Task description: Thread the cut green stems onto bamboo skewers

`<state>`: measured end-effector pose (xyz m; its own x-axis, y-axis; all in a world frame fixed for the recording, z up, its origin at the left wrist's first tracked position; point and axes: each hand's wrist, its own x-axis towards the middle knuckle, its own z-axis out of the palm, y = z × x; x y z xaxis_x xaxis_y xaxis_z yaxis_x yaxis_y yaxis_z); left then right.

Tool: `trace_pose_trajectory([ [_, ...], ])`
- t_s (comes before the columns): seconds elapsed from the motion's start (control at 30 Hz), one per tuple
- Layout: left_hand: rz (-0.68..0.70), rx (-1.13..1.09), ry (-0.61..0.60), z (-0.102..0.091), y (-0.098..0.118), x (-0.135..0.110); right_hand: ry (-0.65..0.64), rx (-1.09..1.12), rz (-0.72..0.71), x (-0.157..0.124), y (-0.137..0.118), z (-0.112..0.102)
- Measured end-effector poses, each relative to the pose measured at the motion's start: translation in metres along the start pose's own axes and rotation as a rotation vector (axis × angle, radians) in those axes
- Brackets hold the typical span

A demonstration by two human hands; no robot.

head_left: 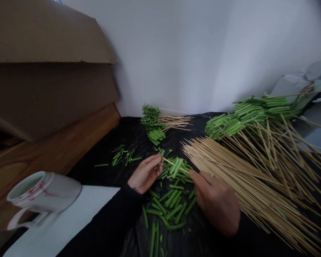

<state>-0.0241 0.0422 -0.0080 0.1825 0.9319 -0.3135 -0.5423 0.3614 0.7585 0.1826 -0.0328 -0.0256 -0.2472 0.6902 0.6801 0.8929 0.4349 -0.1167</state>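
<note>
My left hand [146, 174] is pinched on a bamboo skewer [168, 161] near its tip, above a loose heap of short green stem pieces [173, 205] on black plastic sheeting [117, 167]. Several green pieces [176, 166] are threaded on the skewer between my hands. My right hand [216, 201] is closed around the skewer's other end, knuckles up. A big fan of bare bamboo skewers [246, 175] lies just right of that hand.
Finished skewers of green stems are piled at the back centre [153, 125] and back right [251, 112]. A white mug [40, 194] lies tilted on white paper [64, 228] at the left. Cardboard boxes [48, 57] and a wooden ledge [56, 150] fill the left side.
</note>
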Motion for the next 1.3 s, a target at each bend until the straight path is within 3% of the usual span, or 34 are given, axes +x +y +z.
trace_pose_trajectory([
  [1.07,-0.045,0.181,-0.115,0.011,-0.017,-0.012,0.011,0.030,0.002,-0.001,-0.008,0.004],
  [1.3,-0.033,0.267,-0.128,0.009,-0.014,-0.012,0.025,-0.022,0.007,0.006,0.004,-0.005],
])
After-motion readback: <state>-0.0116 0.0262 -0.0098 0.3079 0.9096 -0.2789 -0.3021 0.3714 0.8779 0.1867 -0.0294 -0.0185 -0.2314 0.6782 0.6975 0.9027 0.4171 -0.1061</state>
